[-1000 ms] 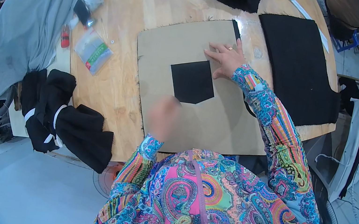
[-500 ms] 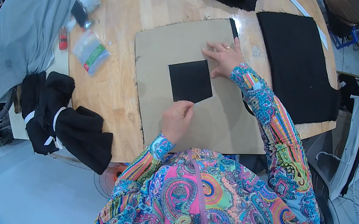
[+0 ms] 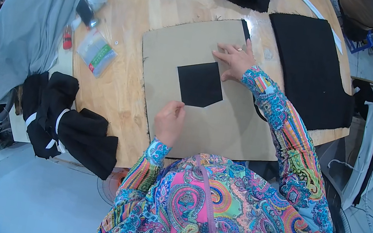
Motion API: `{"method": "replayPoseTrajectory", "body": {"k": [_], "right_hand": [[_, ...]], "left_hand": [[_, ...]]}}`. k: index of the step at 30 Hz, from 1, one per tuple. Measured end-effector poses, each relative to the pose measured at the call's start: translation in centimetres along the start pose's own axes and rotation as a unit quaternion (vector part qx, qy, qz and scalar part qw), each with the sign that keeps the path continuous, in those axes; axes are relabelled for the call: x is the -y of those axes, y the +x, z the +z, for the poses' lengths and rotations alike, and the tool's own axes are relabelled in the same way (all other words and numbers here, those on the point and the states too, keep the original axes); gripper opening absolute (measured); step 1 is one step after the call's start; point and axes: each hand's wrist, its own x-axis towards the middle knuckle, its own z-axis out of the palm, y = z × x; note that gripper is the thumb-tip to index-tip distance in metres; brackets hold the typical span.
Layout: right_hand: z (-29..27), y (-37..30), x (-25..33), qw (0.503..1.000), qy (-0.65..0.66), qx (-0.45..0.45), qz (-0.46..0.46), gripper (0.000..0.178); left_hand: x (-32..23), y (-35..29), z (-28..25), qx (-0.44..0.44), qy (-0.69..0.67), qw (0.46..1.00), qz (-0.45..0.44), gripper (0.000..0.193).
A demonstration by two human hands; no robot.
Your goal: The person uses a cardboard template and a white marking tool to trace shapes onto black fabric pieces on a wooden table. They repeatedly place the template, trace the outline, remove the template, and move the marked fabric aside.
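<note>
Tan board (image 3: 165,63) mid-frame on worktop (image 3: 141,5), black patch (image 3: 200,84) near its centre. R hand (image 3: 237,62) splayed on board, upper right of patch, gripping nothing; L hand (image 3: 169,122) fingers bunched at patch's lower-left corner, can't tell if holding anything. Risk: R hand steadies one side only, so board could prob. pivot if L hand pushes sideways, skewing patch's lower edge.

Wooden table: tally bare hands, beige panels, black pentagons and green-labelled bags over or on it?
Bare hands: 2 (left hand, right hand)
Beige panel: 1
Black pentagon: 1
Green-labelled bag: 1
Total: 5
</note>
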Motion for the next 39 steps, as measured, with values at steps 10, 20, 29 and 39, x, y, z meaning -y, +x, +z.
{"method": "replayPoseTrajectory", "body": {"k": [10,20,29,39], "right_hand": [[0.1,0.0,0.0,1.000,0.000,-0.003,0.011,0.090],[0.2,0.1,-0.2,1.000,0.005,0.006,0.007,0.089],[0.4,0.1,-0.2,1.000,0.000,-0.007,0.003,0.087],[0.2,-0.1,-0.3,1.000,-0.006,-0.002,0.008,0.088]], "left_hand": [[-0.1,0.0,0.1,0.018,-0.066,0.998,0.006,0.008],[-3.9,0.4,5.9,0.081,-0.178,0.979,0.064,0.009],[-4.2,0.8,6.0,0.099,-0.151,0.982,0.062,0.011],[-3.5,0.3,4.7,0.086,-0.107,0.989,0.062,0.009]]}}
